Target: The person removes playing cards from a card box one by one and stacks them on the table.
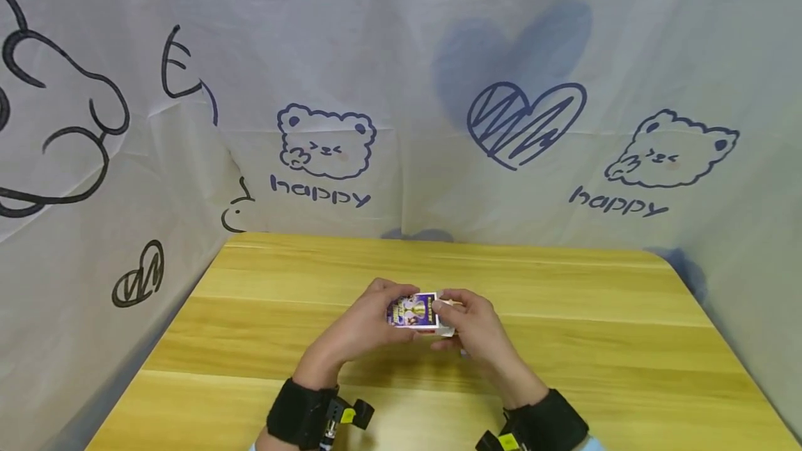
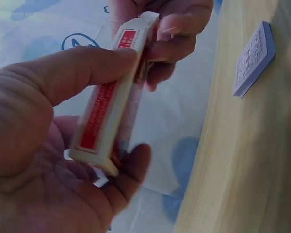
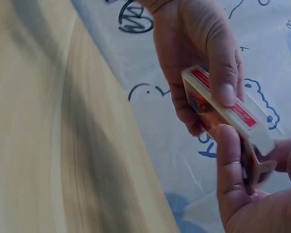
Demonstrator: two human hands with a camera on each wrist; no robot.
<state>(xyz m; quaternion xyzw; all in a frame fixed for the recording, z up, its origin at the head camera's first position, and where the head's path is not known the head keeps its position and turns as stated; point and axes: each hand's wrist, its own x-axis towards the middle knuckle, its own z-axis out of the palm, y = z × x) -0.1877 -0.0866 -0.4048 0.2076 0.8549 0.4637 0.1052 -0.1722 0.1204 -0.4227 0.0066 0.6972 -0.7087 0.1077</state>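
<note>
1. Left grip point(image 1: 363, 319) and right grip point(image 1: 479, 329) both pinch the card box point(image 1: 411, 310) over the worktop point(image 1: 595, 312).
2. Long axis runs left-right, flap end point(image 3: 265, 141) rightward.
3. Box lettering point(image 2: 99, 114) is too blurry; backdrop point(image 1: 401, 75) says "happy".

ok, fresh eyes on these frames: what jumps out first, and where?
The purple-faced box, held by the left hand and right hand over the table. Next, the scribble-filled heart on the pale cloth behind. The left wrist view also shows a patterned block, maybe a card deck, lying on the table.
</note>
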